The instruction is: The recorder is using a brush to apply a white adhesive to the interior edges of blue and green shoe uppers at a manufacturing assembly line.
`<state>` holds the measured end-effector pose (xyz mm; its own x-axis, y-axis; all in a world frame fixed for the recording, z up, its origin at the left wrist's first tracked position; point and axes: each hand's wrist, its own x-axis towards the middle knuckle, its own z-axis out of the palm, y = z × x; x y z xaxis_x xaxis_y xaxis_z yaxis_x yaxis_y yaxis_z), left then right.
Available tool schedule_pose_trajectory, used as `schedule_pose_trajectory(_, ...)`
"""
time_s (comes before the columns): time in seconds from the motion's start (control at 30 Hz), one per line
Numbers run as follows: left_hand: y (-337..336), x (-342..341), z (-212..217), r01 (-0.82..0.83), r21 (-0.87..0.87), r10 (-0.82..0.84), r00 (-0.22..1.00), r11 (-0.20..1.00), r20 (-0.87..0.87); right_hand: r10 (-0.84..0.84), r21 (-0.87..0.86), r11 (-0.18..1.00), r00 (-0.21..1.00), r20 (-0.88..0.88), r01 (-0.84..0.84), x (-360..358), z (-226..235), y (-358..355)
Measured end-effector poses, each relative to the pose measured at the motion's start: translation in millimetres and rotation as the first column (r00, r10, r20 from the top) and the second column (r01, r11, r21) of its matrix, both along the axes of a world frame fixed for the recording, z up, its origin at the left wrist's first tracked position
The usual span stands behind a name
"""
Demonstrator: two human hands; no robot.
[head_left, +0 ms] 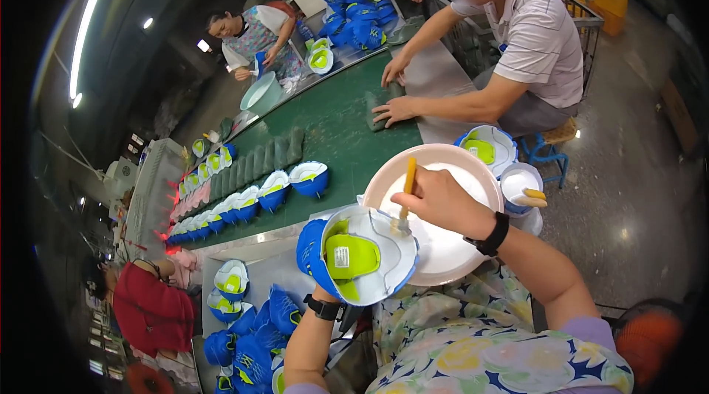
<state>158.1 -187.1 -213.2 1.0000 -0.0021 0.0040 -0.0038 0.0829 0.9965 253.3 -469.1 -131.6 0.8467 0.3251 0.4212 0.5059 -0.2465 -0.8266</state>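
My left hand [323, 295] is closed from below on a blue shoe upper [391, 265], whose pale inside and lime-green lining face up. The upper hides most of that hand's fingers. Between the fingers of my right hand [447, 200] is a brush [410, 172] with a yellow handle, its bristles down at the pale inner edge of the upper. Behind and to the right of the upper, a wide pale pink basin [442, 152] holds white liquid. It lies partly under my right forearm.
Right of the basin are another shoe upper [496, 144] and a white tub [519, 175] with a brush across it. Blue uppers [255, 353] pile up at lower left. Several uppers [273, 191] line a green conveyor belt [332, 113]. Across it, a person [535, 39] handles dark pieces.
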Motion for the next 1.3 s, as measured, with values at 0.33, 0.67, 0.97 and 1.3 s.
schedule_pose_trajectory(0.33, 87, 66, -26, -0.218, 0.59, 0.048, 0.956, 0.777, 0.29, -0.064, 0.084, 0.992, 0.937, -0.343, 0.098, -28, -37, -45)
schedule_pose_trajectory(0.67, 103, 213, -56, -0.237, -0.107, 0.185, 0.915, 0.966, -0.358, -0.055, 0.241, 0.95, 0.865, -0.499, 0.2, -49, -97, -51)
schedule_pose_trajectory(0.97, 132, 256, -110, -0.388, 0.072, 0.372, 0.79, 0.919, -0.487, -0.166, 0.019, 0.983, 0.924, -0.345, 0.184, -59, -95, -44)
schedule_pose_trajectory(1.3, 170, 114, 15, 0.445, 0.594, -0.3, 0.895, 0.671, -0.331, -0.081, 0.237, 0.939, 0.829, -0.553, 0.25, -44, -95, -54)
